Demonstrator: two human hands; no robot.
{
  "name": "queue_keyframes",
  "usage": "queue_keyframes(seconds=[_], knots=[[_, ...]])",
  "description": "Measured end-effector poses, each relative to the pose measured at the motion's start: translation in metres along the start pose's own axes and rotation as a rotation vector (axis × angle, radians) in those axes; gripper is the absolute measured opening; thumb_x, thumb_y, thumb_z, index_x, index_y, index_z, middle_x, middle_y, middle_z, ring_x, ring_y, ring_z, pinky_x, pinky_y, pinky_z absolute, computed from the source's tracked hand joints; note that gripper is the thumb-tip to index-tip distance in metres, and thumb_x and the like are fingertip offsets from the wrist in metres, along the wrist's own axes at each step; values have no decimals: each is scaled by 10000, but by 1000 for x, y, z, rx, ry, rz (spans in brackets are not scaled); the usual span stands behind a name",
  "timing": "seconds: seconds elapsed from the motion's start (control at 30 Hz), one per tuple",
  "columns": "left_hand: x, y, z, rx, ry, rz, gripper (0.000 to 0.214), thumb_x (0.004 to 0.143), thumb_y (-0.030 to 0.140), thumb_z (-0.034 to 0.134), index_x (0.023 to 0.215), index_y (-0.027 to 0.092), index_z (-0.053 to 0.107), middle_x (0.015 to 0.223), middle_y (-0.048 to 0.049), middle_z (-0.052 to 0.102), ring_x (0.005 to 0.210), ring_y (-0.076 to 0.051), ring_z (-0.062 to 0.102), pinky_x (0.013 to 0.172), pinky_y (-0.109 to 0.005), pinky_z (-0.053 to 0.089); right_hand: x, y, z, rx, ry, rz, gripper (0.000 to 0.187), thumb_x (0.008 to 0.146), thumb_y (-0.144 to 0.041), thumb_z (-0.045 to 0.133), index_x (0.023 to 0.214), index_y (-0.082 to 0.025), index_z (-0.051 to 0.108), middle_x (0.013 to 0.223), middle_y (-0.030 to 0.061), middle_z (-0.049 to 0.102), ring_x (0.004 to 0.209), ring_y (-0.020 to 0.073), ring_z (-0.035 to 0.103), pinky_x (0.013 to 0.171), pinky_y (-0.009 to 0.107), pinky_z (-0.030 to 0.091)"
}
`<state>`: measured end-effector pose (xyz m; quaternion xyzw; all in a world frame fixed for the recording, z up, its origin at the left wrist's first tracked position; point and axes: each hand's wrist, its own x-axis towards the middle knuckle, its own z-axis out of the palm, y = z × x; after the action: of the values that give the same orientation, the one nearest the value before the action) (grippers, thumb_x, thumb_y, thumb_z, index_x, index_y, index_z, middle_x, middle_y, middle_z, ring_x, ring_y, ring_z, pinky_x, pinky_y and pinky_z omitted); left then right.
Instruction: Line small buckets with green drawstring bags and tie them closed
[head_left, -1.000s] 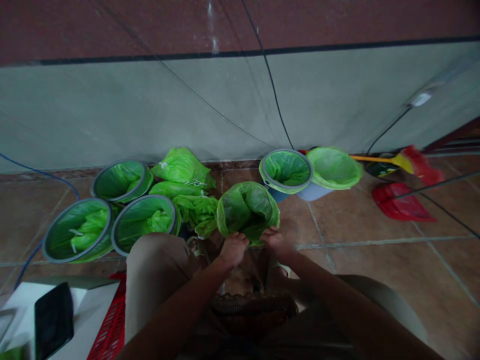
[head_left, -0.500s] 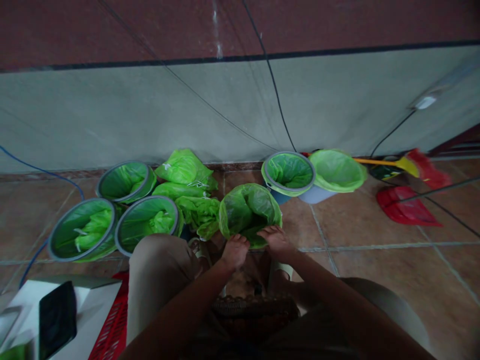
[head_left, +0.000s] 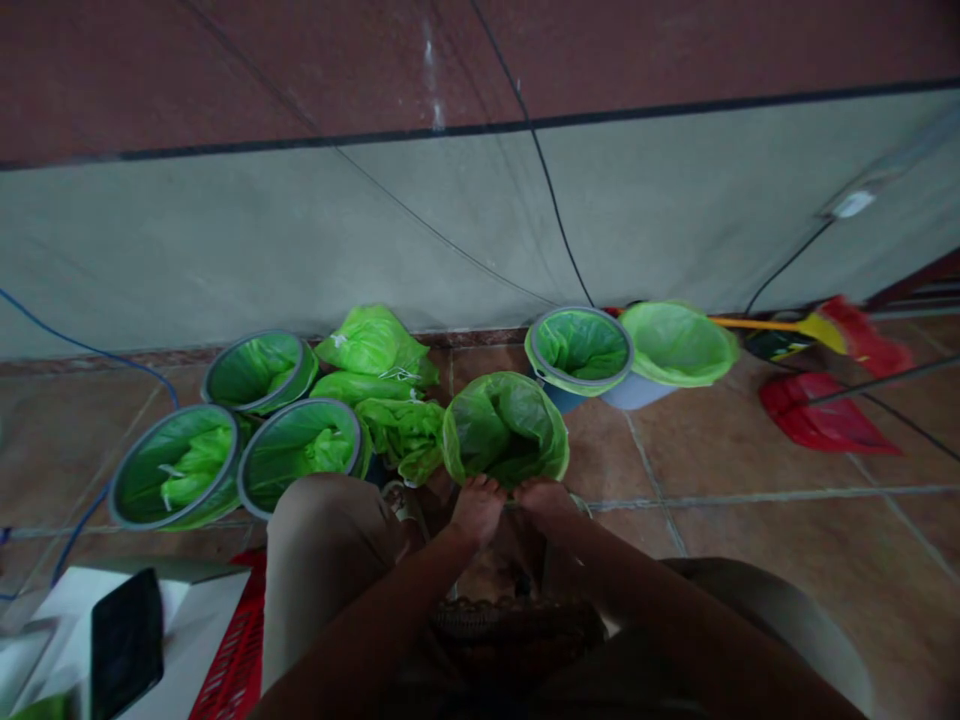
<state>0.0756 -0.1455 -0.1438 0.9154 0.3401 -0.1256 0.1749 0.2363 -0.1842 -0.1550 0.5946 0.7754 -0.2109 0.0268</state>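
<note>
- The wall (head_left: 262, 230) runs across everything in front of us, dark red above and pale grey below, with thin black cables hanging down it.
- Under it spreads the floor (head_left: 780, 540), brown tiles with pale grout lines.
- The seated person's knees, in light trousers (head_left: 322, 560), stand wide apart.
- By the left knee is a white box (head_left: 187, 630), next to a red slatted crate (head_left: 236, 640).
- Between the feet and the wall, in the middle, sits the green-lined bin (head_left: 506, 400), its mouth open, the liner folded over its rim.
- Over on the left, three grey-rimmed bins (head_left: 266, 470) cluster together, lined in green too.
- To the right, nearer the wall, a blue bin (head_left: 561, 395) touches a pale bin (head_left: 645, 392).
- Bulging green bags (head_left: 375, 340) lie between the left cluster and the middle bin.
- Far right, a red dustpan (head_left: 821, 412) lies near a yellow-and-red broom (head_left: 844, 335).
- The left hand (head_left: 478, 512) and right hand (head_left: 549, 505) are close together, fingers closed on the middle bin's near edge; how tightly, I can't tell.
- A dark phone (head_left: 127, 640) rests on the white box.
</note>
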Motion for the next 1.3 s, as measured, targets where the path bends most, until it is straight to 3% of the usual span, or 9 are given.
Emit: queue_keyframes(seconds=[0.17,0.3,0.37,0.5,0.67,0.77,0.97,1.3], knots=[[-6,5,-7,-118,148,43,468,876,213,499,1343,190,477,1359,-112,516,1238,-270,439,1091,-495,296,-26,31,-21,-91,-81,88,258,841,-92,486,909,-168,723,927,113,724,932,225,650,964,361,401],[-9,0,-21,-197,208,-9,626,792,213,603,1390,221,418,1462,-104,415,1314,-287,378,1128,-550,214,-39,54,-44,-144,-128,274,267,796,-35,506,878,-143,736,910,153,725,957,286,651,1021,506,325],[-11,-3,-26,-223,187,-14,614,771,212,623,1360,224,452,1452,-103,427,1309,-287,387,1125,-558,214,-40,60,-49,-81,-94,274,301,780,-40,528,952,-172,737,975,138,724,1020,296,630,1022,503,322],[-15,0,-28,-241,180,39,504,775,203,609,1272,211,527,1393,-99,489,1275,-276,415,1132,-554,185,-39,60,-49,47,-90,191,355,758,-79,558,1054,-197,715,1058,95,714,1017,237,629,912,325,421],[-17,14,-25,-193,153,121,217,808,183,575,1020,198,618,1129,-72,610,1129,-243,492,1115,-489,231,-43,43,-43,39,-152,160,268,767,-78,490,847,-159,733,863,97,724,840,207,655,719,266,436],[-13,18,-21,-136,88,193,133,860,208,538,943,203,641,1033,-69,608,1095,-236,495,1058,-436,308,-46,35,-38,14,-158,185,257,763,-78,488,828,-145,728,858,117,717,815,212,655,673,264,423],[-3,12,-3,-39,29,153,189,913,199,475,908,176,662,952,-83,600,972,-224,526,899,-370,416,-43,32,-30,67,-140,166,278,766,-68,480,876,-145,723,937,111,704,868,197,643,735,259,437],[2,5,6,14,12,120,213,911,151,447,912,164,659,915,-88,637,1002,-234,525,914,-381,409,-40,30,-33,86,-83,125,406,763,-57,465,1093,-143,686,1078,130,694,1052,234,614,916,310,414]])
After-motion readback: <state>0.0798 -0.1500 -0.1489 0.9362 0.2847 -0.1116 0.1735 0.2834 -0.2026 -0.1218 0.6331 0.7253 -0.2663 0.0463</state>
